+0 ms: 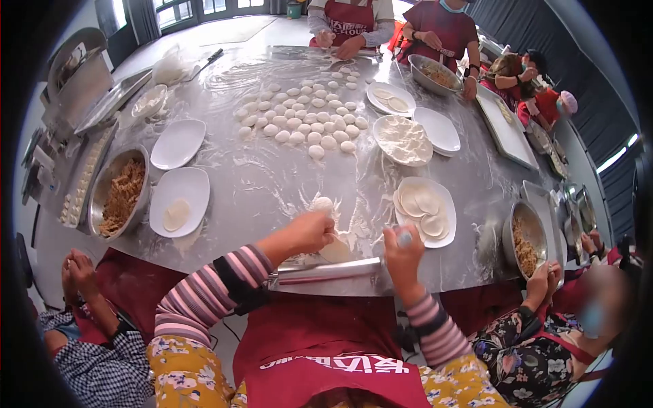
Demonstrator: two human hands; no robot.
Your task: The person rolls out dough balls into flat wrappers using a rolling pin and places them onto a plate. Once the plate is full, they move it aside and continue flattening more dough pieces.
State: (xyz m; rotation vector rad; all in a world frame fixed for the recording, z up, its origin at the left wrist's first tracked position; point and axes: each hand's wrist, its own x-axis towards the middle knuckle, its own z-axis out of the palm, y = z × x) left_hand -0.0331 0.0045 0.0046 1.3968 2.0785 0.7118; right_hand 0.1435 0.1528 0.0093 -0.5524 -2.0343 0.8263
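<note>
My left hand [309, 232] is closed, its fingertips pinching the edge of a thin, pale dough wrapper [336, 251] near the front of the table. Just beyond its knuckles sits a small floured dough ball [322, 204]. My right hand [404, 257] forms a fist around a rolling pin [404, 236]; only its rounded grey end shows at the top of the fist. A white plate [445, 234] of flat round wrappers [420, 201] stands just past that hand. Between my wrists, a shiny metal bar [330, 272] runs along the table's front.
Many dough balls [299, 122] cover the middle of the floured metal table [262, 180]. A dish of flour [403, 139] stands right of them. Filling bowls [139, 194] [510, 231] flank me left and right. Other people [350, 24] work around the table.
</note>
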